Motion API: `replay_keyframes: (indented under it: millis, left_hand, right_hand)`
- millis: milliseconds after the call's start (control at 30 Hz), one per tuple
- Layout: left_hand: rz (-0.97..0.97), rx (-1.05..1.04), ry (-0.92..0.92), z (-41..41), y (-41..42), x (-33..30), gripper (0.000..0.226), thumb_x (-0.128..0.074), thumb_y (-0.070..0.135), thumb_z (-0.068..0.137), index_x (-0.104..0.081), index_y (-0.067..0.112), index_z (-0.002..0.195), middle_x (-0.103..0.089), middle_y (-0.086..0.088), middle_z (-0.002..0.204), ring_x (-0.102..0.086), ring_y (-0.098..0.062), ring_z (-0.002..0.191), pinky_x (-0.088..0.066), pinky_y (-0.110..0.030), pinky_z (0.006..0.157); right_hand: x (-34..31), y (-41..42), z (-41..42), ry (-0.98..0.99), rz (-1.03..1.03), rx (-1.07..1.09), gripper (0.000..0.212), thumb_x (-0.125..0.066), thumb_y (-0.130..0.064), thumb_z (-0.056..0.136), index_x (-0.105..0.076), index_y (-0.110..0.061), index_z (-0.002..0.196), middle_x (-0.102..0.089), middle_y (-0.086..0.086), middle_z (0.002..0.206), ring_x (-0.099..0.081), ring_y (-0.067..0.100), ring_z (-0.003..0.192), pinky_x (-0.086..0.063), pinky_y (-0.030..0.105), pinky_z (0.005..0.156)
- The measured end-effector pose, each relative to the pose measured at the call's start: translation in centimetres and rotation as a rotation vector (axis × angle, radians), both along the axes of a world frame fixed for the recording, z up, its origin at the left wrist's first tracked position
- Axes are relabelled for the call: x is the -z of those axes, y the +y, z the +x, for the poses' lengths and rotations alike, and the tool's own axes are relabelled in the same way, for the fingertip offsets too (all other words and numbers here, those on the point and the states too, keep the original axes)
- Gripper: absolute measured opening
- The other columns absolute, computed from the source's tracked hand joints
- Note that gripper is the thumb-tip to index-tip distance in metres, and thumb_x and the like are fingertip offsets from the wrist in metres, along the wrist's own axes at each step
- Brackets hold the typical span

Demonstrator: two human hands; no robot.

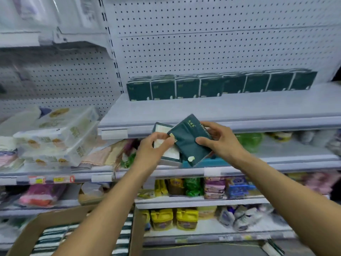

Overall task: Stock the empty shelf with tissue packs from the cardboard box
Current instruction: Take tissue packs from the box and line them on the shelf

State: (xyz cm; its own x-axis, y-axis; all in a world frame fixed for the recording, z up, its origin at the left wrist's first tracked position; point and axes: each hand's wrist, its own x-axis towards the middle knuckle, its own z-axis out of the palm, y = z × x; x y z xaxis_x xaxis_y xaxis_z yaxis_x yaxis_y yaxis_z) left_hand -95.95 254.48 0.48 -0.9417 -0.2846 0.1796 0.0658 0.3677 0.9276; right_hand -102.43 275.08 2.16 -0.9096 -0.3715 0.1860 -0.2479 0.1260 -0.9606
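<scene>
Right grip (215,140) on tilted tissue pack (188,143)

The shelf (212,109) is painted metal, pale grey, smooth and faintly satin; behind it rises a perforated metal back panel (203,43) in the same matt white-grey. Along the rear of that shelf stands a row of tissue packs (221,85) — dark green plastic film, softly glossy. Just below the shelf's front edge, two more packs show the same film: the one in the right hand (217,141) has a slight sheen (186,143), the one in the left hand (156,146) shows a paler printed face (166,145). Far below the shelf, the cardboard box (55,220) is plain brown — matt, fibrous.
</scene>
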Motion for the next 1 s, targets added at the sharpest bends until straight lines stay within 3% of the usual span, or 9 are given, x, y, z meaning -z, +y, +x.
replay_keyframes:
  millis: [100,167,233,333,433,600,767,867,1000]
  left_hand:
    - [-0.04,0.013,0.051,-2.6,3.8,-1.4,0.015,-0.065,0.039,0.091,-0.066,0.031,0.104,-0.06,0.019,0.113,-0.053,0.002,0.099,-0.046,-0.009,0.064]
    - [-0.059,0.02,0.081,-4.6,5.9,-2.1,0.015,-0.067,0.035,0.091,-0.065,0.033,0.106,-0.059,0.016,0.117,-0.055,-0.008,0.108,-0.049,-0.022,0.086]
    - [-0.042,0.019,0.085,-6.6,7.8,-2.8,0.016,-0.067,0.03,0.091,-0.065,0.033,0.106,-0.059,0.015,0.116,-0.056,-0.016,0.112,-0.051,-0.037,0.095]
    - [-0.048,0.011,0.121,-9.5,10.6,-3.9,0.017,-0.066,0.025,0.092,-0.065,0.032,0.107,-0.059,0.008,0.119,-0.056,-0.017,0.11,-0.05,-0.032,0.09]
    - [-0.158,0.002,0.177,-12.2,12.7,-4.6,0.018,-0.063,0.023,0.093,-0.063,0.03,0.11,-0.056,0.007,0.121,-0.052,-0.01,0.11,-0.041,-0.024,0.09]
    - [-0.204,0.031,0.199,-17.2,13.9,-5.8,0.024,-0.061,0.023,0.095,-0.061,0.03,0.118,-0.052,0.007,0.125,-0.046,-0.004,0.107,-0.034,-0.018,0.088]
    - [-0.146,0.059,0.147,-23.1,13.4,-5.3,0.047,-0.064,0.021,0.093,-0.05,0.043,0.133,-0.048,0.006,0.134,-0.052,-0.02,0.117,-0.049,-0.041,0.099]
    - [-0.11,0.092,0.158,-26.3,12.8,-5.1,0.066,-0.065,0.016,0.092,-0.036,0.046,0.143,-0.044,0.01,0.143,-0.049,-0.017,0.123,-0.047,-0.035,0.098]
    - [-0.04,0.101,0.096,-30.0,12.0,-4.9,0.087,-0.071,0.017,0.089,-0.016,0.045,0.15,-0.046,0.006,0.138,-0.054,-0.014,0.114,-0.044,-0.026,0.085]
  right_hand:
    - [-1.4,5.4,-2.6,0.062,0.012,0.064,0.035,-0.073,-0.007,0.083,-0.064,-0.027,0.11,-0.071,0.002,0.108,-0.069,0.017,0.095,-0.061,0.035,0.071]
    - [-2.2,8.7,-4.6,0.124,0.024,0.119,0.034,-0.075,-0.006,0.082,-0.065,-0.028,0.106,-0.07,0.002,0.108,-0.068,0.016,0.097,-0.059,0.033,0.078]
    - [-3.2,11.5,-6.5,0.18,0.057,0.175,0.034,-0.075,-0.006,0.081,-0.064,-0.026,0.107,-0.07,0.003,0.107,-0.068,0.017,0.096,-0.059,0.032,0.08]
    - [-4.3,15.0,-9.7,0.262,0.157,0.244,0.033,-0.075,-0.011,0.082,-0.063,-0.027,0.108,-0.069,0.004,0.104,-0.067,0.019,0.092,-0.058,0.038,0.079]
    - [-4.7,17.6,-13.0,0.38,0.343,0.342,0.036,-0.073,-0.028,0.081,-0.059,-0.038,0.113,-0.067,-0.006,0.104,-0.064,0.017,0.093,-0.053,0.046,0.085]
    - [-5.7,19.2,-17.8,0.576,0.598,0.481,0.037,-0.064,-0.028,0.091,-0.054,-0.039,0.125,-0.063,-0.013,0.115,-0.056,0.014,0.104,-0.04,0.032,0.078]
    - [-3.8,19.5,-24.0,0.655,0.87,0.391,0.043,-0.066,-0.027,0.09,-0.054,-0.028,0.131,-0.052,-0.004,0.13,-0.045,0.019,0.117,-0.048,0.038,0.08]
    - [-2.9,19.2,-27.7,0.674,0.925,0.372,0.051,-0.07,-0.031,0.086,-0.051,-0.024,0.132,-0.046,-0.004,0.134,-0.041,0.016,0.12,-0.05,0.037,0.079]
    - [-2.6,17.8,-32.1,0.739,0.911,0.384,0.051,-0.07,-0.031,0.086,-0.052,-0.022,0.133,-0.046,-0.005,0.135,-0.04,0.015,0.123,-0.049,0.034,0.078]
